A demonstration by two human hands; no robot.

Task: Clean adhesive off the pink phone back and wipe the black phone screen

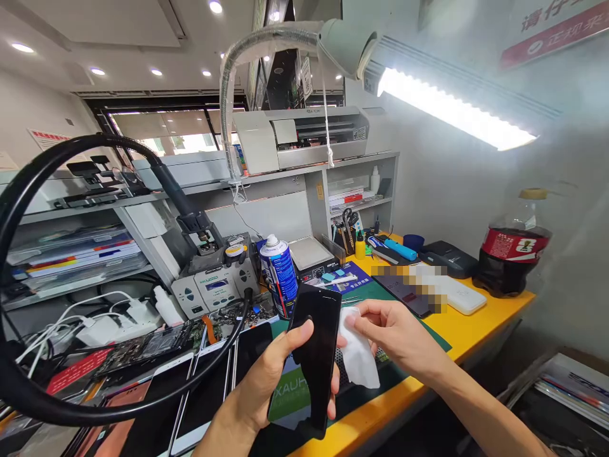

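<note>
A black smartphone (316, 355) stands tilted in my left hand (266, 374), whose thumb lies on its dark, glossy screen and whose fingers wrap its right edge. Just right of the phone, my right hand (394, 330) pinches a white cloth or tissue (358, 355) between thumb and fingers. The cloth hangs down beside the phone's right edge. Beneath both hands lies a dark green mat (435, 337) on the yellow table.
Behind the phone stands a blue spray can (279, 276) near a soldering station (214, 285). A black hose (143, 416) loops across the left. Several phones lie at lower left; a cola bottle (511, 254) stands far right. A bright lamp (457, 108) hangs overhead.
</note>
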